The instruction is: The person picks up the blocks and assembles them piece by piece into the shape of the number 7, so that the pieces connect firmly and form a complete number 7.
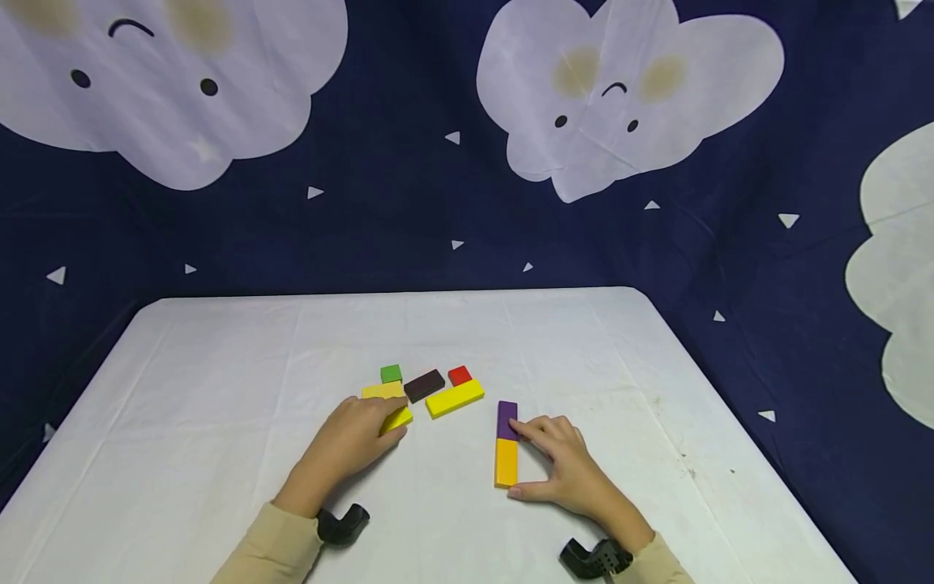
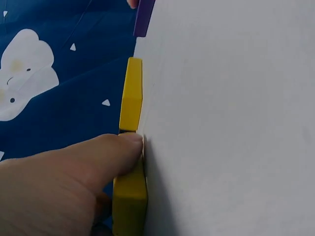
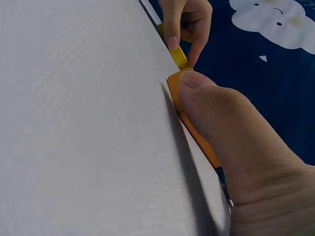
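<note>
My left hand (image 1: 357, 438) pinches a bright yellow block (image 1: 398, 419) between thumb and fingers, covering part of it. Just behind that lies a paler yellow block (image 1: 381, 390), also partly hidden. My right hand (image 1: 565, 462) spreads thumb and index finger along two blocks lined up end to end. Its index fingertip touches the side of the purple block (image 1: 507, 420), while the thumb (image 3: 194, 81) rests at the near end of the orange block (image 1: 506, 464). In the left wrist view, the left thumb (image 2: 125, 147) lies over the lower yellow block (image 2: 130, 201).
Behind and between the hands lie another yellow block (image 1: 455, 398), a dark brown block (image 1: 424, 385), a small red block (image 1: 460, 375) and a small green block (image 1: 391, 373). A white cloth covers the table (image 1: 292, 349). A dark blue curtain (image 1: 394, 235) hangs behind it.
</note>
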Demonstrator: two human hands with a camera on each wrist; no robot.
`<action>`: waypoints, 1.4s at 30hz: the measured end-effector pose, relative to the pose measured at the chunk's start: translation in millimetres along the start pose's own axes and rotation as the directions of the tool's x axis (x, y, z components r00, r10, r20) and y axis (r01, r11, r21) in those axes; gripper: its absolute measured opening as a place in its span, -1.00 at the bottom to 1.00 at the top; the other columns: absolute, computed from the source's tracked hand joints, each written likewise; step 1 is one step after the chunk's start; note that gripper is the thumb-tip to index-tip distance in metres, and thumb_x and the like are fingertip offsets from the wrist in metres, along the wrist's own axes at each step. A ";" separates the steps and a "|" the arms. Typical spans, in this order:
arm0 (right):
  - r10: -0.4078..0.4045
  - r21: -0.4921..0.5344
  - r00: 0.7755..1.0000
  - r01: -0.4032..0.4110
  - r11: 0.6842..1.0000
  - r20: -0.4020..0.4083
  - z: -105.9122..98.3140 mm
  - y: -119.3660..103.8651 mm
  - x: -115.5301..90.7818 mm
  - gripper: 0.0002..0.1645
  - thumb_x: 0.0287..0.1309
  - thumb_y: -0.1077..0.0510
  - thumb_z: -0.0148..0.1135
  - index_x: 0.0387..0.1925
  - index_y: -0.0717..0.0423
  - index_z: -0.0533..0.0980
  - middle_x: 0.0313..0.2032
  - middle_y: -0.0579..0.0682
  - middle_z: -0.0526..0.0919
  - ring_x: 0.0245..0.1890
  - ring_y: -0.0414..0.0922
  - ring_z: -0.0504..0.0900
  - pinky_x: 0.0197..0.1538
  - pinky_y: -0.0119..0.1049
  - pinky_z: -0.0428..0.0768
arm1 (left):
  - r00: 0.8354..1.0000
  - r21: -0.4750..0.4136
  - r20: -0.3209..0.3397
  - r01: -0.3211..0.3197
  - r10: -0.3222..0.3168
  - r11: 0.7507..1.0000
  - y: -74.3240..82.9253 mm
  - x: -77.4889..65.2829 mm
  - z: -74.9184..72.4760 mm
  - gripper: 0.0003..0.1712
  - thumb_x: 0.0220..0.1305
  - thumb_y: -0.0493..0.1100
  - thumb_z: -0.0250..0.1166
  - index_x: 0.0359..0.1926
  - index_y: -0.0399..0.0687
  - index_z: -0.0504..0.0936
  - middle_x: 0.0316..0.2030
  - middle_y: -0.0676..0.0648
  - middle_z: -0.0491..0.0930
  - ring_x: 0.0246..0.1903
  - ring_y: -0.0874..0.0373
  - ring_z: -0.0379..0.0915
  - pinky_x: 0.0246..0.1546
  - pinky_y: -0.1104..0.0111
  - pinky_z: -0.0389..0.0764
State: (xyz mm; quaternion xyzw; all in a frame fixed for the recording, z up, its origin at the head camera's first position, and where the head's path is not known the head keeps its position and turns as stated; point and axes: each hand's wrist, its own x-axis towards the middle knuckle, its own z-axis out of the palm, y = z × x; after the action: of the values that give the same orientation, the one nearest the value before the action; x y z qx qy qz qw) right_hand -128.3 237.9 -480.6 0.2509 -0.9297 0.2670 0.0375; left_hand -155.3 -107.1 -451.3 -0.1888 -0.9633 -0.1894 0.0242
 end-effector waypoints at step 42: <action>-0.011 0.008 1.000 0.012 1.000 -0.013 2.3 1.5 0.1 0.12 -0.25 -0.48 0.48 0.40 -0.25 0.36 0.04 -0.34 0.51 -0.02 -0.35 0.26 0.02 -0.24 0.19 | 0.964 -0.391 0.264 0.083 0.026 0.917 -30.9 -9.8 -26.1 -0.12 -0.05 0.03 0.59 0.31 -0.02 0.46 -0.60 0.12 0.31 -0.58 0.32 0.18 -0.51 0.46 0.27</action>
State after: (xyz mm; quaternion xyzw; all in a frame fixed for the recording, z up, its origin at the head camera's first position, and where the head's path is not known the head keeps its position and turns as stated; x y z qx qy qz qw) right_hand -128.9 237.7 -483.3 0.2546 -0.9269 0.2722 0.0442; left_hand -158.3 -146.7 -439.3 -0.1991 -0.9017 -0.3549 -0.1460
